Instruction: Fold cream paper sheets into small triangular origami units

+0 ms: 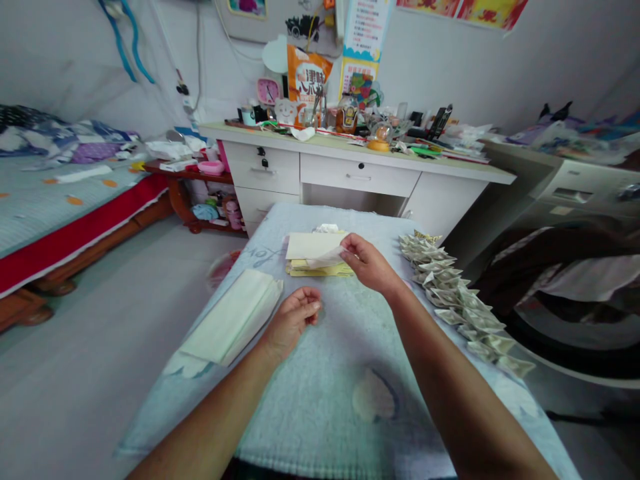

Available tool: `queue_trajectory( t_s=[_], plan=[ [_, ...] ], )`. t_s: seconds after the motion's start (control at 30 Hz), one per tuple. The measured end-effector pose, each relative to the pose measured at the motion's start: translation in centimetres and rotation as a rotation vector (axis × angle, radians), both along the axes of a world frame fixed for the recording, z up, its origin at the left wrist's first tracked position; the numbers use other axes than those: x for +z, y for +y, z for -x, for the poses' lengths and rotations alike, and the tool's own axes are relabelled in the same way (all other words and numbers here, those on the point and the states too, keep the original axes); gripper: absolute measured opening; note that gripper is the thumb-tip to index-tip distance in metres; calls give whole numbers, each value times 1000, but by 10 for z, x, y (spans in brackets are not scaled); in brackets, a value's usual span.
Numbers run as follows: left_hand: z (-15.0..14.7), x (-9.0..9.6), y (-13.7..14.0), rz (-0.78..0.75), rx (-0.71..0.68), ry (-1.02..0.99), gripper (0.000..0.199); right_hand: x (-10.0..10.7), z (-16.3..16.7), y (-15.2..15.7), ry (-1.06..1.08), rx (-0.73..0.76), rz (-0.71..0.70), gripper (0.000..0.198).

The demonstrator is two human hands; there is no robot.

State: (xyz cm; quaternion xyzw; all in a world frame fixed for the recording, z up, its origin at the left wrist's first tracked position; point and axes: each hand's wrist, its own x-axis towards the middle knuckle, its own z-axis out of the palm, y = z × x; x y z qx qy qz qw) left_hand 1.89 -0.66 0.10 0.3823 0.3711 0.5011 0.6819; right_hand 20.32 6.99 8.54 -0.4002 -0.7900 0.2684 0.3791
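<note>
Thumb and fingers of my right hand (367,262) pinch the near right edge of a thin pale paper sheet (323,257), lifting it a little. Under that sheet lies a stack of yellowish paper (300,269) on the cloth-covered table (330,373). My left hand (296,313) hovers nearer to me, its fingers curled together; whether anything is between them is hidden. To its left rests a thick pile of long, pale green-white paper (231,317). Several folded paper pieces with pointed ends (457,293) stand in rows along the right side of the table.
Beyond the table stands a white desk (360,170) with jars, a clock and a snack bag on top. A washing machine (580,193) is close on the right. A bed (70,193) and a low wooden shelf (187,200) are on the left.
</note>
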Motion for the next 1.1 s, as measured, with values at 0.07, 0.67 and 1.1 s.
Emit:
queue_trajectory(
  t_s=[0.07, 0.67, 1.1],
  plan=[
    [-2, -5, 1, -57, 63, 70, 54, -1, -13, -24, 63, 67, 58, 2],
    [1, 2, -3, -575, 134, 533, 17, -57, -46, -83, 155, 31, 105, 37],
    [-1, 6, -2, -612, 179, 560, 13, -78, -41, -83, 298, -117, 82, 15]
  ],
)
